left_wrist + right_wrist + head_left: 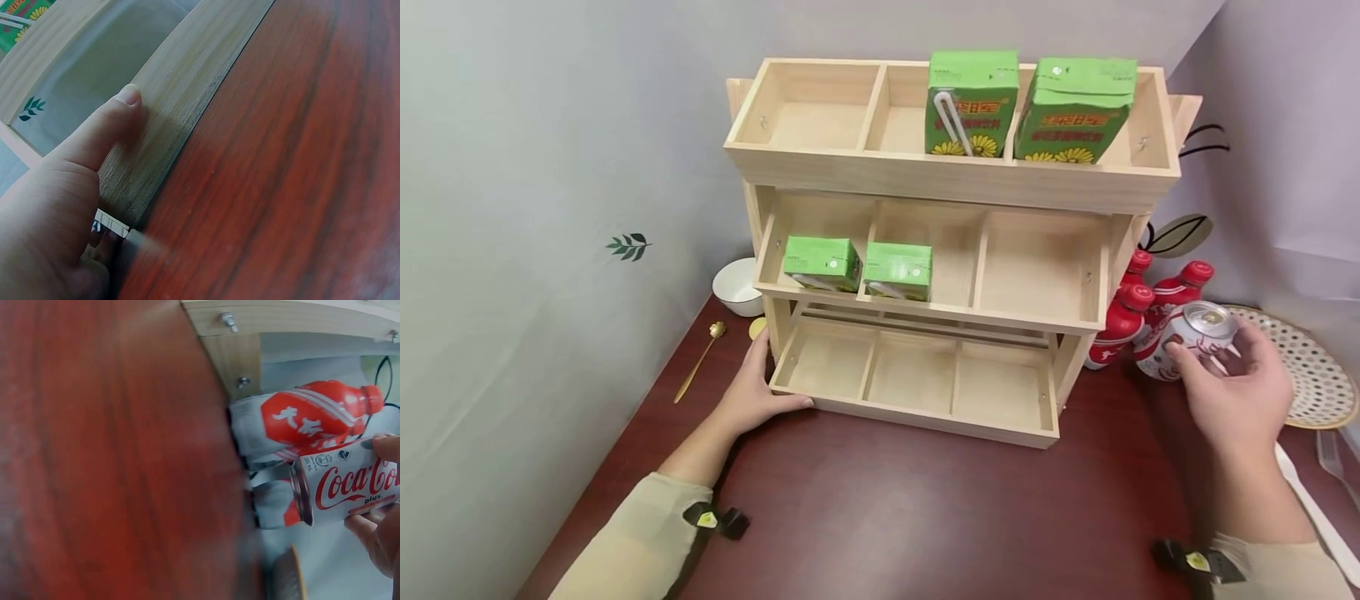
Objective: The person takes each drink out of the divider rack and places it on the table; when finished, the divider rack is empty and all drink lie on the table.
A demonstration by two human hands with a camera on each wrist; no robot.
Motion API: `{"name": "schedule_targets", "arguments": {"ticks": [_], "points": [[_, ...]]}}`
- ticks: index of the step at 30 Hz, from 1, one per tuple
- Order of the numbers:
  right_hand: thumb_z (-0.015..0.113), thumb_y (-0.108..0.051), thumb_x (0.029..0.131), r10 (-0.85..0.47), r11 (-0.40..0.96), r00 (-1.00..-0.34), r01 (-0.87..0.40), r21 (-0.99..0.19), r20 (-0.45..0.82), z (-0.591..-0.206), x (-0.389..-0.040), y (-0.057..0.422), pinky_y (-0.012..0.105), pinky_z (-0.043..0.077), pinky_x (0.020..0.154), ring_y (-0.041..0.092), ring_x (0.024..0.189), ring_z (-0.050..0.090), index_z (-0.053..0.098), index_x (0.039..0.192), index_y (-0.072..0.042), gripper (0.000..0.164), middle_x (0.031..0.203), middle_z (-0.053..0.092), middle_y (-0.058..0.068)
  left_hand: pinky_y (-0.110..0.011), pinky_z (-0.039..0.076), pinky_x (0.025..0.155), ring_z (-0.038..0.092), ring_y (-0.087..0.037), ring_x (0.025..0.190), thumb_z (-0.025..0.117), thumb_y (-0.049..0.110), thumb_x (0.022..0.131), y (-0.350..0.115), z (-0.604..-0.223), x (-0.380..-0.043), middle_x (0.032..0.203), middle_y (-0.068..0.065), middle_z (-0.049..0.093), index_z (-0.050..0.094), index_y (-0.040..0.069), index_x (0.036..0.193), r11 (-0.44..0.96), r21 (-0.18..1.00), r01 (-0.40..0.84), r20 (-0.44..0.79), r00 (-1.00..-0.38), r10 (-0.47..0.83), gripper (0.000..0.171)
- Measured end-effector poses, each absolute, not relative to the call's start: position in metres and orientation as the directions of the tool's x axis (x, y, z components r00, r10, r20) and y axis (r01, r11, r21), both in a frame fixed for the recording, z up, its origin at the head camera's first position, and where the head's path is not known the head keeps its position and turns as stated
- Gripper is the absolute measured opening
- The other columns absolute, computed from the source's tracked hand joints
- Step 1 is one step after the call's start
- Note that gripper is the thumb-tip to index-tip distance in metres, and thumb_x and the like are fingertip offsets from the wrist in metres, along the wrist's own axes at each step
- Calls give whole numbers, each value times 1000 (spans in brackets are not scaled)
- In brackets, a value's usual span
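Coca-Cola Plus can (350, 481) | right hand (1247, 387) grasps sides | left hand (756, 392) grips three-tier wooden rack (955, 185) by corner, apparently bracing it

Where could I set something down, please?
Free: dark red tabletop before the pale wooden rack; its bottom compartments. Crowded: right of the rack, among red-capped bottles, the held red-lettered silver can and dotted round plate.

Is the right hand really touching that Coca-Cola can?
Touching. The right wrist view shows the right hand gripping the can between thumb and fingers.
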State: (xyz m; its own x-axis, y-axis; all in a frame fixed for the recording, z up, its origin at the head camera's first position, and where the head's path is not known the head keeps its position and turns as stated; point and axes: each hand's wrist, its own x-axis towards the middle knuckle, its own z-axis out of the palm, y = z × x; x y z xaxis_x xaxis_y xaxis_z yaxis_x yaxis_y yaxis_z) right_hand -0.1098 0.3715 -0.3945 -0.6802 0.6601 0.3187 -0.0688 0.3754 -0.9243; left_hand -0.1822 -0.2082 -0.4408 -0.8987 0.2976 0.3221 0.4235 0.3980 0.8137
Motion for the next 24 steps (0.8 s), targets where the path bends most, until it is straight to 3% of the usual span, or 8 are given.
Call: {"name": "schedule_targets", "arguments": {"ticks": [6, 18, 24], "points": [[81, -3, 75, 658, 362, -718, 35, -932, 228, -407, -115, 374, 10, 44, 81, 3, 104, 59, 48, 141, -19, 76, 138, 53, 4, -25, 27, 104, 35, -21, 130, 98, 22, 52, -210, -440, -183, 145, -13, 34, 22, 16, 153, 395, 812, 429, 327, -896, 302, 126], [81, -9, 77, 660, 347, -727, 71, -935, 190, -427, -116, 376, 13, 43, 86, 8, 114, 56, 46, 144, -21, 77, 141, 51, 3, -24, 27, 103, 36, -24, 129, 98, 19, 52, -209, -440, -182, 143, -15, 35, 23, 11, 152, 386, 813, 435, 332, -892, 306, 125], [80, -11, 78, 673, 337, -717, 82, -938, 179, -431, -117, 373, 16, 41, 90, 11, 118, 54, 44, 145, -23, 77, 143, 49, 3, -38, 27, 105, 34, -23, 130, 97, 21, 53, -209, -438, -180, 145, -13, 34, 22, 12, 153, 408, 809, 424, 321, -899, 298, 126]]}}
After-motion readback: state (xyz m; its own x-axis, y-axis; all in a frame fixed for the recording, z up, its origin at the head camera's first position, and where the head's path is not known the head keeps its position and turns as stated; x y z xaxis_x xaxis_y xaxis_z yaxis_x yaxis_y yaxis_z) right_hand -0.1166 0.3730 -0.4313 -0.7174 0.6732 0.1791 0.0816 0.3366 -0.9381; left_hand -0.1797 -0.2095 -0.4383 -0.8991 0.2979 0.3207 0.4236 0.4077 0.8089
